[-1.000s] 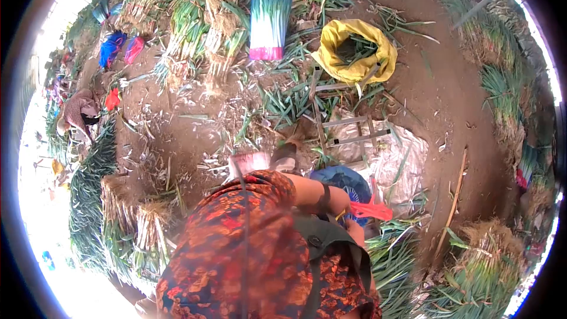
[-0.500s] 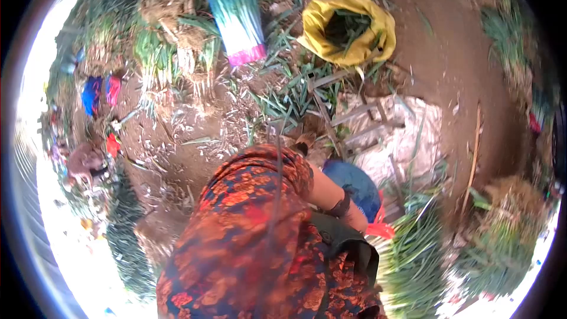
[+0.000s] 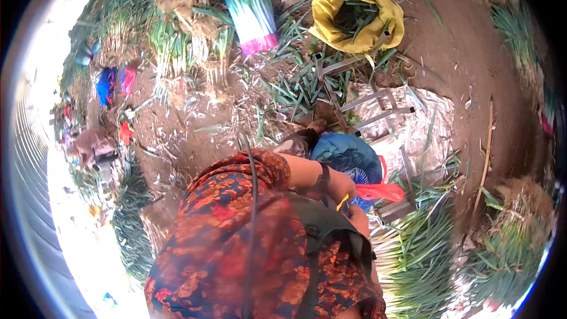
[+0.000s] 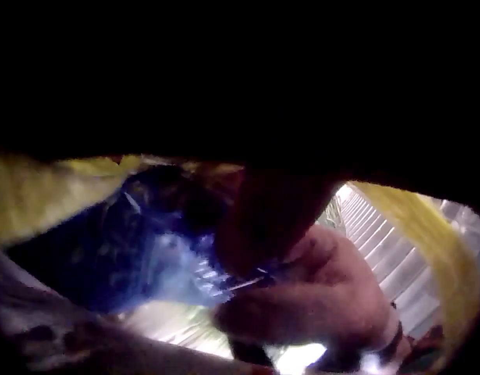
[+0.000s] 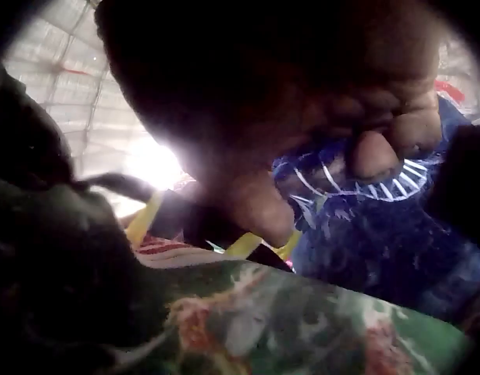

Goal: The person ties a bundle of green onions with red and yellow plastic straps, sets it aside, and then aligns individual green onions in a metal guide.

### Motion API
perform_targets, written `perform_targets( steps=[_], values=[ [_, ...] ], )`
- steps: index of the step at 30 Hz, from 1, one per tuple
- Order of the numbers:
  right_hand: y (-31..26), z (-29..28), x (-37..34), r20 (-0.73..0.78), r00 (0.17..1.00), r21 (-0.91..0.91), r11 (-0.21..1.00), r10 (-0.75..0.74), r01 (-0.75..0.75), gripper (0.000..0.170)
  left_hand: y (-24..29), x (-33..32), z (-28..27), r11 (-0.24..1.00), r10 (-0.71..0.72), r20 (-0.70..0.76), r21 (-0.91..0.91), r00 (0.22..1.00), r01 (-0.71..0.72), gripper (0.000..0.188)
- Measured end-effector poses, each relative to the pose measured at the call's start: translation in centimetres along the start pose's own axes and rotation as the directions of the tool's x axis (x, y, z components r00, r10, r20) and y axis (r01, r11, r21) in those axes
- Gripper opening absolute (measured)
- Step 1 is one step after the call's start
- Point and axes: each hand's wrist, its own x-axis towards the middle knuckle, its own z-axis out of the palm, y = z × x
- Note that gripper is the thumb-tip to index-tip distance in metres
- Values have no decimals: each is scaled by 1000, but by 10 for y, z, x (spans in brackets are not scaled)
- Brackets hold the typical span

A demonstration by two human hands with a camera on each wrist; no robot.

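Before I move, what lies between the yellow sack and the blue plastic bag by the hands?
In the head view, a grey metal frame, partly over a pale sheet, lies between the yellow sack and the blue bag.

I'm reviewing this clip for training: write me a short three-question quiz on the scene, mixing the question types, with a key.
1. True or false: the yellow sack has green leaves in it.
2. What colour is the lower band on the wrapped bundle? A) black B) pink C) orange
3. Fill in: the right hand grips a ____ plastic bag with white print.

Key: 1 true; 2 B; 3 blue.
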Motion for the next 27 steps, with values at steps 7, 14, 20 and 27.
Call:
perform_targets(
  steps=[7,14,20,27],
  values=[
    [0,9,7,70,998,-120,993,6,2,50,-8,-4,28,985,78,-237,170,968,-38,29],
    [36,78,60,158,984,-201,973,-84,116,40,-6,-112,-20,994,105,-300,31,948,-100,28],
    [-248,21,94,91,993,7,997,-75,74,32,-55,-202,-95,985,147,-360,-36,921,-171,28],
    [-407,2,119,187,981,-68,995,-55,69,21,-40,-357,-151,971,102,-645,-101,757,-217,25]
  ],
)
